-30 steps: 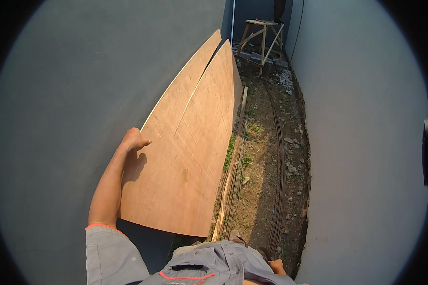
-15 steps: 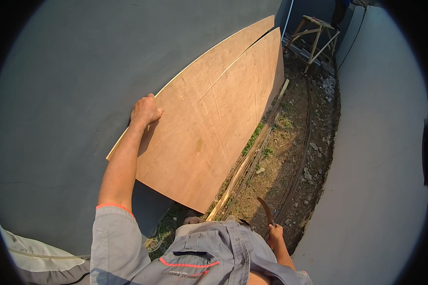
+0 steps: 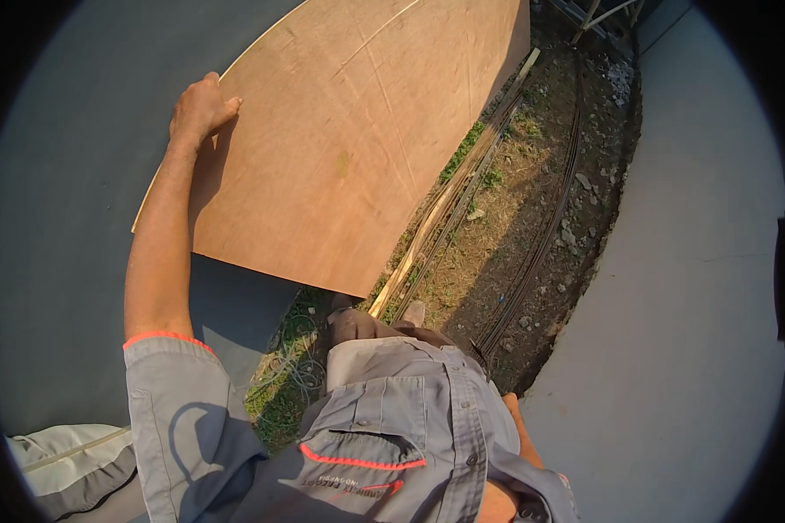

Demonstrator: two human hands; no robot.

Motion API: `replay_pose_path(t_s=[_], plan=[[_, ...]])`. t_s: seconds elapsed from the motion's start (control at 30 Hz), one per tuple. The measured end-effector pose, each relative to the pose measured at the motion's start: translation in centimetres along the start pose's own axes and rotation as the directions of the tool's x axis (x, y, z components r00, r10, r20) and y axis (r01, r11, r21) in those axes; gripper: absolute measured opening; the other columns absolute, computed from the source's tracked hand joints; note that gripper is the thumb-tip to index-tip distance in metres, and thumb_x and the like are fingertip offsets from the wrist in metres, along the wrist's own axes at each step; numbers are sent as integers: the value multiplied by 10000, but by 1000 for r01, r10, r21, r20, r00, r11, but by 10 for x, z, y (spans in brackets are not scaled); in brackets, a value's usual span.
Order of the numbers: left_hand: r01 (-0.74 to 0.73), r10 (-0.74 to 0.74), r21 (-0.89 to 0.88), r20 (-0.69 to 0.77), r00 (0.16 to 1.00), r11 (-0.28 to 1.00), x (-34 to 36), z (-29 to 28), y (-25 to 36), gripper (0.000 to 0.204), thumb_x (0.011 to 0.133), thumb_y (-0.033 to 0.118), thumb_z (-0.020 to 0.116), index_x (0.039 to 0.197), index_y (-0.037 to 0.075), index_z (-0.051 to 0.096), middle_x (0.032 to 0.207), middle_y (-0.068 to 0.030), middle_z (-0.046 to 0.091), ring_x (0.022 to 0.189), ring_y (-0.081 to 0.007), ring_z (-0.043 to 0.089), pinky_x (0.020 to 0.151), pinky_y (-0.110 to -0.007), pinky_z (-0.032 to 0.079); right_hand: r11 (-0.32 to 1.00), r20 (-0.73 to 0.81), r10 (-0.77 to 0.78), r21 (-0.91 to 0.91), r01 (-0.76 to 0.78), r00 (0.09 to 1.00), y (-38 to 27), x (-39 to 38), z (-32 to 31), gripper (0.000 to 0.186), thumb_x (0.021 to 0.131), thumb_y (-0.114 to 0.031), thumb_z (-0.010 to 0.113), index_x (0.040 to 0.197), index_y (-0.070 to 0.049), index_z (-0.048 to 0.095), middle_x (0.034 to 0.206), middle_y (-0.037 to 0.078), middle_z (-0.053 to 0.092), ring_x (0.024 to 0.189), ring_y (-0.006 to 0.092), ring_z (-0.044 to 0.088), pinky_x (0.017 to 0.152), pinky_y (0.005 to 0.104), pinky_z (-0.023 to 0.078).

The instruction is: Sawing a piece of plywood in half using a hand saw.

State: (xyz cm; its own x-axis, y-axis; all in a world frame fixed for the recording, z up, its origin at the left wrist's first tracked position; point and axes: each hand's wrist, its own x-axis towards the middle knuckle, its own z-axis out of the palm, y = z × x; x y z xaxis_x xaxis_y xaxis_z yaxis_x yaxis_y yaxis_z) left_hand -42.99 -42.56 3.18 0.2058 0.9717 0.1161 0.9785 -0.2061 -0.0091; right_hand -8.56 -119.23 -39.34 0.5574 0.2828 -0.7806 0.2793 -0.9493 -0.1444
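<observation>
My left hand point(image 3: 202, 109) grips the left edge of a reddish-brown plywood sheet point(image 3: 314, 183), fingers over the edge and thumb on the face. The sheet stands tilted along the grey wall point(image 3: 70, 244), filling the upper middle of the view. My right forearm point(image 3: 519, 423) shows low at the right of my body; its hand is hidden behind my torso and clothing. Long wooden strips point(image 3: 423, 248) lie on the ground along the sheet's right edge, near my feet.
A pale wall point(image 3: 689, 270) runs along the right. Between the walls are thin rods point(image 3: 545, 231) on dirt and rubble, coiled wire point(image 3: 296, 366) on grass, a wooden stand point(image 3: 597, 22) at the far end, and grey-and-white fabric point(image 3: 65, 462) at lower left.
My view has tilted down, so the sheet and left hand sit higher in it. The curved blade my right hand held up half a second ago is no longer clearly visible, nor is that hand.
</observation>
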Motion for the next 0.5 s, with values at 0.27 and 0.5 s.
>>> replay_pose_path(t_s=[0.27,0.5], plan=[[5,-5,80,-3,1000,997,6,6,-27,453,870,357,728,1157,22,627,1102,-203,732,1063,-357,705,903,-491,559,985,36,111,127,-115,993,-75,-48,-56,280,816,-150,754,924,104,714,760,217,716,713,298,727,639,447,558],[-56,67,119,-93,993,991,15,21,-48,473,867,388,722,1143,13,635,1079,-251,729,1038,-407,705,885,-484,548,927,13,223,306,-216,975,-60,-15,-51,190,908,-63,646,1067,34,610,710,121,626,593,222,642,488,399,544]])
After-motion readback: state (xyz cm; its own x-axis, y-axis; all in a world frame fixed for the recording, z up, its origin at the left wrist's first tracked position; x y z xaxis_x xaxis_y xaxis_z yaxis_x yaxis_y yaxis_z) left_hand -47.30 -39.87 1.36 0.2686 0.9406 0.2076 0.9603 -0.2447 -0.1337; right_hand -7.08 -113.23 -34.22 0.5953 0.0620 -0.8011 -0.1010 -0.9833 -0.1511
